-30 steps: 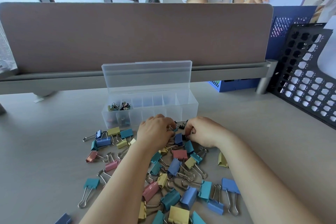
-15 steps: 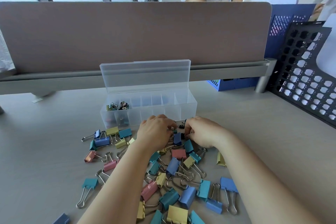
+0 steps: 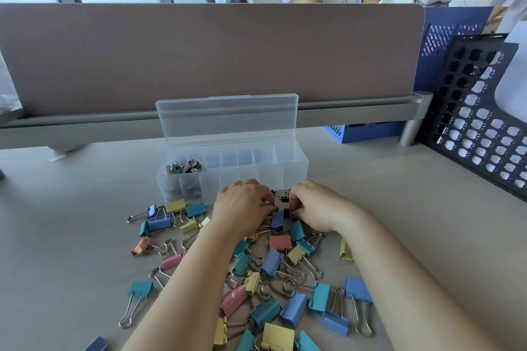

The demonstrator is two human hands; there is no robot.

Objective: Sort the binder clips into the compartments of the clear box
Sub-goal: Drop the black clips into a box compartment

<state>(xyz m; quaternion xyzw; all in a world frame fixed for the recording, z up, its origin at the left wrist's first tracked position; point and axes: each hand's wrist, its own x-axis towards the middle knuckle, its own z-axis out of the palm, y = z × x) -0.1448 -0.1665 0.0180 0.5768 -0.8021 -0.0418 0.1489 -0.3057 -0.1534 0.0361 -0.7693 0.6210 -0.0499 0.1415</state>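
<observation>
Pale desk [image 3: 71,236] strewn with binder clips [image 3: 273,262], both hands digging at the far edge.
Left hand [image 3: 242,205] and right hand [image 3: 313,208] are curling knuckles-up just before the clear box [image 3: 256,177]; small black clips [image 3: 283,196] are lying between the fingertips, and whether either hand is pinching one, I cannot tell. Wire handles in the pile are interlocking, so a lift could be dragging neighbours along or dropping one into the wrong compartment.
</observation>
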